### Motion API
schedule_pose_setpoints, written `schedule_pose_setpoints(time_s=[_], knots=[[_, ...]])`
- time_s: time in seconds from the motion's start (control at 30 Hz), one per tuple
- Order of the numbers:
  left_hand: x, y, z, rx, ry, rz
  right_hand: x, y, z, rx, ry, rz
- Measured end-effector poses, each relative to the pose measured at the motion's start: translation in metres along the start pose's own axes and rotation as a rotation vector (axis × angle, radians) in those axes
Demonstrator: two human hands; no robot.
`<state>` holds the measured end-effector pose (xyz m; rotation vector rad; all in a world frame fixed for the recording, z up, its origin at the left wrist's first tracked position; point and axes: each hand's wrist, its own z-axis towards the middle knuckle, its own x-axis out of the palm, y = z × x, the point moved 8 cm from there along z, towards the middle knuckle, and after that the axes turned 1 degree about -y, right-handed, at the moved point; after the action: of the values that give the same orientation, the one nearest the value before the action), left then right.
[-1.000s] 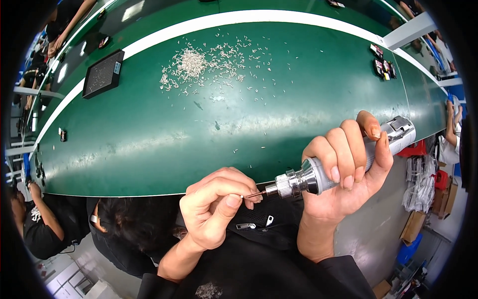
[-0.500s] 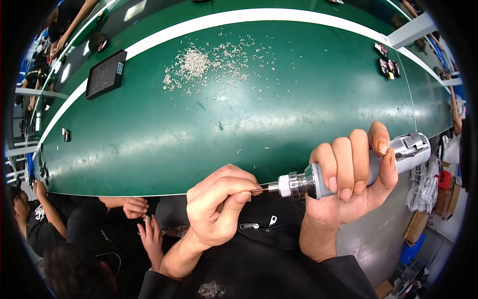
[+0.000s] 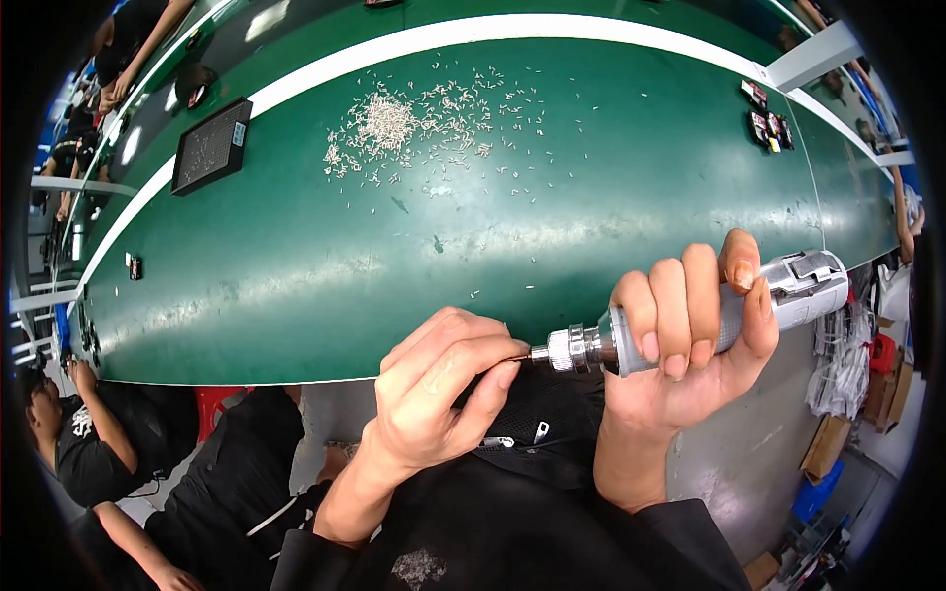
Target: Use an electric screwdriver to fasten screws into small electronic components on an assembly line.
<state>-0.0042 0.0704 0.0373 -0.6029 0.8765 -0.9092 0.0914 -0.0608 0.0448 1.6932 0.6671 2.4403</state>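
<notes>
My right hand (image 3: 680, 345) wraps round the grey body of an electric screwdriver (image 3: 813, 305), its silver chuck pointing left. From the chuck a thin bit (image 3: 528, 357) runs into the fingers of my left hand (image 3: 434, 394). Thumb and forefinger of that hand are pinched round the bit's end, so the tip and anything tiny at it are hidden. Both hands hover over the near edge of the green table (image 3: 296, 315). Farther off on the table lies a heap of small silvery pins or screws (image 3: 384, 123), with more scattered to its right.
A black tray (image 3: 212, 148) with small pieces in it sits at the far left. Small black-and-red parts (image 3: 769, 128) are grouped at the far right. A white strip (image 3: 493, 30) borders the table's far side. Other people sit at the lower left; boxes (image 3: 826, 448) stand at the right.
My left hand has turned slightly, its fingers covering more of the bit. The screwdriver and my right hand have shifted slightly up and left. The neighbouring person's hands have moved away from beside my left arm.
</notes>
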Motion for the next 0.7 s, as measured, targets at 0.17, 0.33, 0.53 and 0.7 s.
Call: schedule_pose_setpoints(time_s=[0.17,0.33,0.53,0.7], knots=[[-0.031,0.008,-0.001,-0.079,-0.075,0.044,-0.009,-0.004,0.004,0.021,-0.105,0.086],[-0.118,0.047,0.000,-0.267,-0.367,0.282,-0.039,0.013,0.004,-0.050,-0.291,0.091],[-0.250,0.117,0.029,-0.374,-0.525,0.650,-0.069,0.015,0.004,-0.058,-0.390,0.096],[-0.345,0.203,0.073,-0.454,-0.439,0.958,-0.079,0.011,0.006,-0.044,-0.362,0.066]])
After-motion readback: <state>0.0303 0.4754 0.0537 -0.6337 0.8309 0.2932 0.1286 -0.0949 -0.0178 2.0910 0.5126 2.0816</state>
